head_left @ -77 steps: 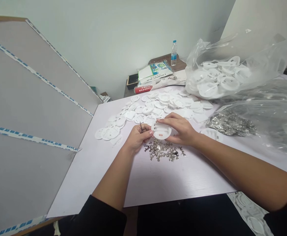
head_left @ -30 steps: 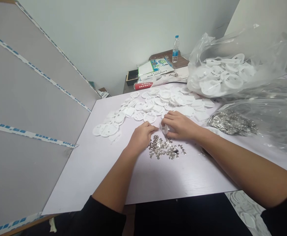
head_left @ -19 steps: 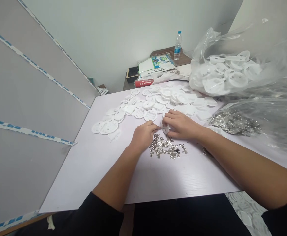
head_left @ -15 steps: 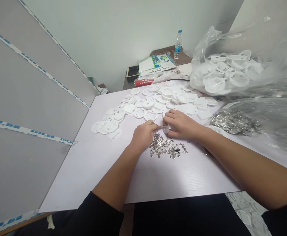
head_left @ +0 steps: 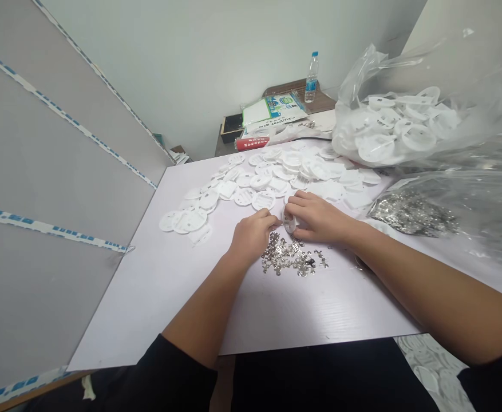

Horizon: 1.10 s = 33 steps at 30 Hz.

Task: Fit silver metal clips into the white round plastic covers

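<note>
Head camera, looking down: the white disc [head_left: 291, 225] is in the right hand [head_left: 317, 218], above or on the table [head_left: 169, 303]; from where I stand, I cannot tell if its lower edge touches the surface. The right hand grasps it from the right side, with the thumb at the edge nearer to the body and the fingers at the far edge. The disc is turned up on its edge, not lying flat, and its long axis, as it is seen, goes from near to far, roughly across the line between the two hands.

The left hand [head_left: 251, 234] is on the other side, its fingers drawn together and pointing to the right, toward the disc. The tips are just beside it, perhaps touching. Something thin may be between these fingertips, but it is too small for me to tell, so I cannot say what this hand grasps. The right hand is clearly the nearer one, as it has the disc inside its fingers.

Small metal pieces [head_left: 279, 250] lie in a loose heap on the body side of both hands. Beyond the hands, many other white discs [head_left: 261, 182] are spread, some overlapping.
</note>
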{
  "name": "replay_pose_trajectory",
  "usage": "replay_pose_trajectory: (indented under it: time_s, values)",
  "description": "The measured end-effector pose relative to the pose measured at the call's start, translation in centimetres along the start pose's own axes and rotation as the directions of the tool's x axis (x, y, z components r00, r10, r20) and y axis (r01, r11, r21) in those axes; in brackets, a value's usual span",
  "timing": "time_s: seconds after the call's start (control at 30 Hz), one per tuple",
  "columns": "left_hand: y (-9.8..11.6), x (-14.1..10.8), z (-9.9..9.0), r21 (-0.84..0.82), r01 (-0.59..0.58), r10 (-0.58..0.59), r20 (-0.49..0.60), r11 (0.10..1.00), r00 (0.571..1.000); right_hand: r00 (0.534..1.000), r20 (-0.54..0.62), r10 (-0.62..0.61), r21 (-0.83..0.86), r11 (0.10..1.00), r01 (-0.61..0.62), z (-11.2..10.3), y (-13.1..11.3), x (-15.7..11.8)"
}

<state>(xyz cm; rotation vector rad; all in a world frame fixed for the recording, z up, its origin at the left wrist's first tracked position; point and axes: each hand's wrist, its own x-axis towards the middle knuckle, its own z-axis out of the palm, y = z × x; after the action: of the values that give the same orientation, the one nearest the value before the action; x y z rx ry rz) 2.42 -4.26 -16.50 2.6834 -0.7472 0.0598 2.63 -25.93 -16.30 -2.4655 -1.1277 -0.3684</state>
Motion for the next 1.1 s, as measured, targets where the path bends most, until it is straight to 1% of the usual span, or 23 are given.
replay_pose_trajectory:
  time_s: [0.17,0.33,0.47,0.73,1.1]
  values:
    - [0.4,0.1,-0.2,0.103,0.003,-0.006,0.026,0.995,1.0,1.0,0.007,-0.013,0.015,1.0,0.013,-0.1,-0.1,0.1]
    - [0.9,0.1,-0.2,0.23,-0.04,0.03,0.047,0.972,0.998,0.999,0.005,-0.033,0.038,0.999,0.032,-0.3,-0.1,0.3]
    - [1.0,0.1,0.0,0.287,-0.057,0.042,0.058,0.956,0.997,0.999,-0.005,-0.046,0.056,0.997,0.046,-0.3,-0.1,0.4]
    - [1.3,0.1,-0.1,0.302,-0.074,0.042,0.109,0.95,0.993,1.0,0.002,-0.019,0.109,0.994,0.019,0.0,0.2,0.3]
    - [1.5,0.1,0.3,0.303,-0.094,0.066,0.103,0.948,0.993,1.0,-0.008,0.004,0.132,0.991,-0.003,0.3,0.6,0.2]
